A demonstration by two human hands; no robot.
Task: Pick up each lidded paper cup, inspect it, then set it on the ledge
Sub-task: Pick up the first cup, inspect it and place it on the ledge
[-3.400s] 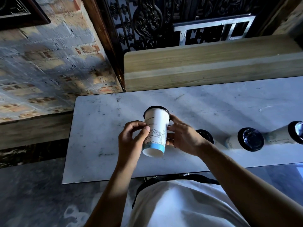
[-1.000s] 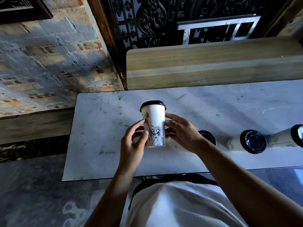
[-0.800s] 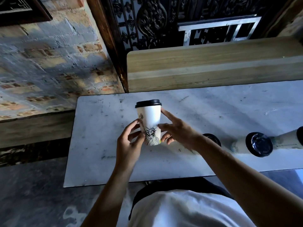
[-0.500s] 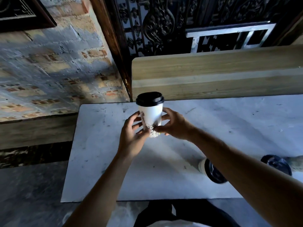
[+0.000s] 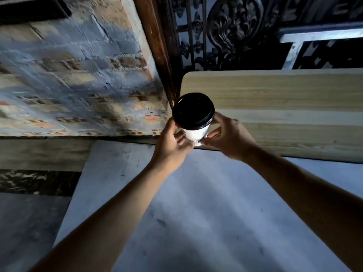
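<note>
A white paper cup with a black lid is held upright in front of the left end of the pale wooden ledge. My left hand grips its lower left side and my right hand grips its lower right side, fingers curled round the body. The cup's base is hidden behind my fingers, so I cannot tell whether it touches the ledge. The other cups are out of view.
A white marble table stretches below my arms. A brick wall stands to the left, with a dark wooden post and an ornate black iron grille behind the ledge.
Both hands have carried the cup up and away from me toward the ledge's left end. The view has tipped forward, and the cups on the table have dropped out of sight.
</note>
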